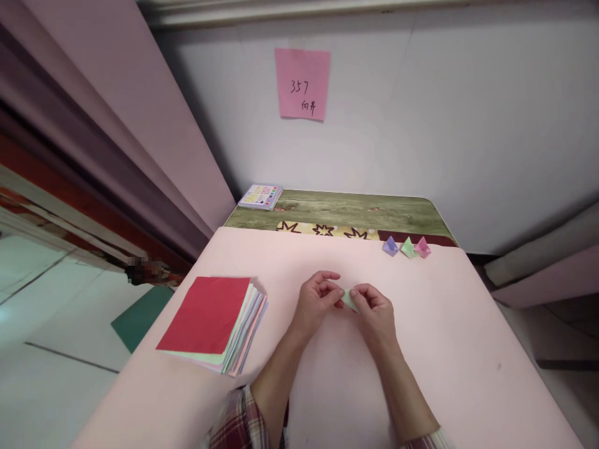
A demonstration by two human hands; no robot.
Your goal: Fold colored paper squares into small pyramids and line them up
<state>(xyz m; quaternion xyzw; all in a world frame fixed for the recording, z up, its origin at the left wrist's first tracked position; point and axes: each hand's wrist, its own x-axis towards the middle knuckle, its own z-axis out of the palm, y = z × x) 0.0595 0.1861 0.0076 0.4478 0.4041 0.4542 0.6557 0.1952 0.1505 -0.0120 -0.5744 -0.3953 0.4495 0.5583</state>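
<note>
Between my two hands is a small piece of folded pale green paper (349,300), held just above the table's middle. My left hand (318,298) pinches its left side between thumb and fingers. On the other side, my right hand (374,310) grips the paper with its thumb on top. Much of the paper is covered by my fingers, so its exact shape is hard to make out. Beyond my right hand, near the far edge, stand three small folded paper pieces: a purple one (390,247), a green one (409,248) and a pink one (422,247).
A stack of coloured paper (206,315), red on top, lies at the left. The table (449,349) has a pale pink cover, with a green wood-patterned strip (355,209) behind it. A printed pack (261,196) sits at the back left corner. A pink note (303,84) hangs on the wall.
</note>
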